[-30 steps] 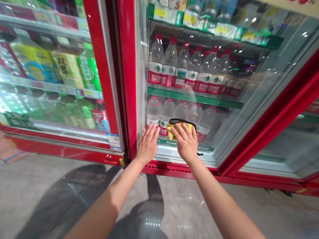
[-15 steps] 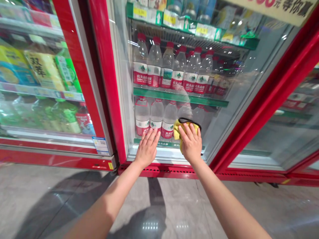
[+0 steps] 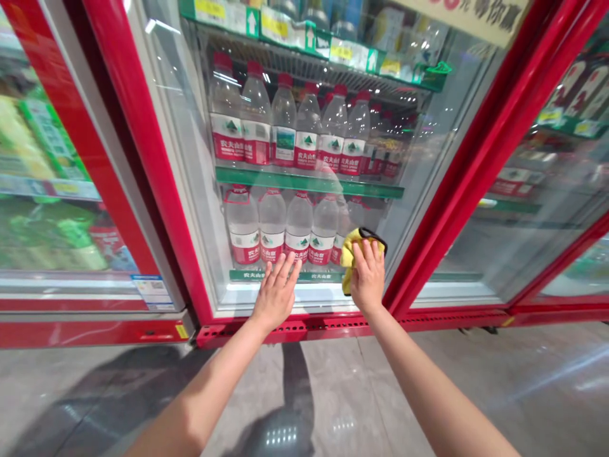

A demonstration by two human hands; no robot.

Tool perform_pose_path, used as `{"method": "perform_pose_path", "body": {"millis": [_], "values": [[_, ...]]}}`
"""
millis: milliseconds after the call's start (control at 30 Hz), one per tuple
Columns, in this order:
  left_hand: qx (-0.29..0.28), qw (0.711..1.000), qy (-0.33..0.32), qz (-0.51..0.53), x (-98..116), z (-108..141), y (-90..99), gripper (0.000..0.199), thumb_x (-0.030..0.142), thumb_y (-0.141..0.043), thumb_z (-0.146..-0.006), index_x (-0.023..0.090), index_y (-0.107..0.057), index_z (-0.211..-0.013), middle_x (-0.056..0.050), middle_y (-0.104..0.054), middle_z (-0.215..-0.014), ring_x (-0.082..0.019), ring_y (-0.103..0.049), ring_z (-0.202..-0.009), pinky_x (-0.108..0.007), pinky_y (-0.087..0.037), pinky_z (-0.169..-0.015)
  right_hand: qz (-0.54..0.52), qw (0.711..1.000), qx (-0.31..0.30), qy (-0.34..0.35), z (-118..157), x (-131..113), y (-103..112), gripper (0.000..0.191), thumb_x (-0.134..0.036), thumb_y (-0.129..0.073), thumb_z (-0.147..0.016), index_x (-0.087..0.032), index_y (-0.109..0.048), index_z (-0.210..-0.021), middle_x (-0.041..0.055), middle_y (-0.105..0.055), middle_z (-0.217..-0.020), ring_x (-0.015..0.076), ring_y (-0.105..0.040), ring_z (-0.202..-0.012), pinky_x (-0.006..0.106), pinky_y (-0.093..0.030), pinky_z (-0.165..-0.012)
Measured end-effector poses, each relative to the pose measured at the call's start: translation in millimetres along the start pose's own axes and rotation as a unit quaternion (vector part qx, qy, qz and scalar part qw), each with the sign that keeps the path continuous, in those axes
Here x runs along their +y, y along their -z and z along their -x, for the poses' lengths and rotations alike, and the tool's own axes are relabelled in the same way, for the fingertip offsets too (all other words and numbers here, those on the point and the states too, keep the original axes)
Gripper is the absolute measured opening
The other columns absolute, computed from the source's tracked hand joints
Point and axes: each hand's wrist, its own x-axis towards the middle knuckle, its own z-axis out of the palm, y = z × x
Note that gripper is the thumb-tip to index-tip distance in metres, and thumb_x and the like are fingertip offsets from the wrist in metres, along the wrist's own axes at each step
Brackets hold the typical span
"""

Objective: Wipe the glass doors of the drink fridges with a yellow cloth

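My right hand (image 3: pixel 368 279) presses a yellow cloth with a black edge (image 3: pixel 351 244) flat against the glass door (image 3: pixel 185 165) of a red drinks fridge, low and close to the door's right frame. My left hand (image 3: pixel 276 293) lies flat on the same glass to the left, fingers spread, holding nothing. Behind the glass stand rows of clear water bottles with red caps and red labels (image 3: pixel 285 127) on two green-edged shelves.
Red door frames (image 3: pixel 476 158) run diagonally on both sides. Another fridge with green and yellow packs (image 3: pixel 38 216) stands at the left, one more at the right (image 3: pixel 547 190). Glossy grey floor tiles (image 3: pixel 333 393) lie below. A red vented base (image 3: pixel 304 327) runs under the door.
My right hand has slid the cloth rightward along the bottom of the glass toward the red frame. My left hand stayed flat on the glass. The view has turned to the right.
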Motion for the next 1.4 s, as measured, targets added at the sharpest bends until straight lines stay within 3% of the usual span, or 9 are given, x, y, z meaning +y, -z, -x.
{"method": "perform_pose_path", "body": {"millis": [133, 233, 367, 467, 600, 800, 1000, 1233, 1400], "values": [[0.011, 1.0, 0.015, -0.001, 7.1, -4.2, -4.3, 0.091, 0.009, -0.054, -0.09, 0.021, -0.002, -0.164, -0.012, -0.021, -0.169, -0.025, -0.007, -0.158, -0.052, -0.013, -0.13, 0.015, 0.999, -0.037, 0.001, 36.7, -7.5, -13.9, 0.064, -0.009, -0.042, -0.094, -0.021, -0.039, -0.157, 0.016, -0.046, -0.158, 0.0319, -0.023, -0.156, 0.064, -0.03, -0.12], [0.009, 1.0, 0.005, 0.005, 18.0, -11.7, -11.2, 0.092, 0.01, -0.055, -0.09, 0.022, -0.002, -0.164, -0.011, -0.02, -0.169, -0.025, -0.009, -0.158, -0.051, -0.013, -0.13, 0.025, 0.995, -0.093, 0.039, 24.1, -14.7, -13.4, 0.061, -0.011, -0.047, -0.094, -0.028, -0.046, -0.153, 0.0096, -0.049, -0.158, 0.0293, -0.027, -0.155, 0.061, -0.024, -0.124], [0.0, 1.0, -0.008, 0.016, 32.3, -21.4, -17.9, 0.092, 0.009, -0.054, -0.09, 0.025, -0.002, -0.164, -0.01, -0.02, -0.169, -0.025, -0.011, -0.158, -0.053, -0.011, -0.13, -0.002, 0.998, -0.051, -0.02, 3.7, 5.9, -6.0, 0.067, -0.01, -0.045, -0.092, -0.026, -0.04, -0.157, 0.0101, -0.04, -0.163, 0.0293, -0.022, -0.157, 0.06, -0.025, -0.124], [-0.005, 1.0, -0.002, 0.023, 37.0, -23.6, -19.4, 0.093, 0.01, -0.055, -0.089, 0.024, -0.001, -0.164, -0.011, -0.019, -0.169, -0.027, -0.014, -0.157, -0.055, -0.012, -0.13, -0.031, 0.996, -0.008, -0.086, 29.1, 19.6, -12.5, 0.072, -0.009, -0.041, -0.092, -0.023, -0.026, -0.162, 0.0151, -0.034, -0.166, 0.0313, -0.015, -0.158, 0.064, -0.029, -0.121], [-0.002, 0.999, -0.019, 0.026, 40.7, -24.2, -22.7, 0.092, 0.01, -0.054, -0.09, 0.024, -0.002, -0.164, -0.011, -0.023, -0.168, -0.026, -0.014, -0.157, -0.053, -0.01, -0.13, -0.034, 0.992, -0.027, -0.119, 60.4, 17.3, -25.0, 0.078, -0.01, -0.04, -0.094, -0.022, -0.01, -0.165, 0.0188, -0.025, -0.168, 0.0339, -0.007, -0.159, 0.067, -0.032, -0.118], [0.007, 0.999, -0.028, 0.034, 52.8, -31.7, -31.0, 0.092, 0.011, -0.056, -0.09, 0.025, -0.003, -0.164, -0.01, -0.023, -0.168, -0.025, -0.014, -0.157, -0.052, -0.009, -0.13, -0.042, 0.982, 0.033, -0.182, 15.8, 36.7, -15.2, 0.083, -0.013, -0.042, -0.092, -0.021, -0.005, -0.165, 0.0159, -0.011, -0.172, 0.0314, -0.002, -0.16, 0.065, -0.023, -0.123], [0.015, 0.998, -0.041, 0.036, 57.2, -33.3, -29.7, 0.092, 0.011, -0.057, -0.089, 0.025, -0.006, -0.164, -0.009, -0.023, -0.168, -0.023, -0.012, -0.157, -0.049, -0.009, -0.131, -0.062, 0.953, 0.09, -0.281, 33.3, 39.1, -30.0, 0.076, -0.016, -0.033, -0.094, -0.015, -0.006, -0.165, 0.018, -0.013, -0.171, 0.0283, -0.006, -0.16, 0.062, -0.022, -0.124], [0.007, 0.998, -0.048, 0.038, 55.0, -36.5, -26.2, 0.092, 0.01, -0.056, -0.088, 0.025, -0.006, -0.164, -0.009, -0.023, -0.168, -0.025, -0.013, -0.157, -0.051, -0.009, -0.131, -0.051, 0.955, 0.14, -0.256, -30.7, 50.3, -13.8, 0.077, -0.019, -0.033, -0.095, -0.022, -0.004, -0.165, 0.016, -0.011, -0.172, 0.0314, -0.007, -0.16, 0.066, -0.024, -0.12], [0.009, 0.998, -0.049, 0.032, 50.8, -42.2, -22.6, 0.091, 0.011, -0.056, -0.089, 0.026, -0.005, -0.164, -0.009, -0.023, -0.168, -0.026, -0.014, -0.157, -0.053, -0.009, -0.13, -0.057, 0.959, 0.128, -0.246, -18.6, 49.4, -6.5, 0.073, -0.02, -0.034, -0.096, -0.024, -0.012, -0.165, 0.0146, -0.022, -0.17, 0.028, -0.017, -0.158, 0.059, -0.029, -0.121]]}}
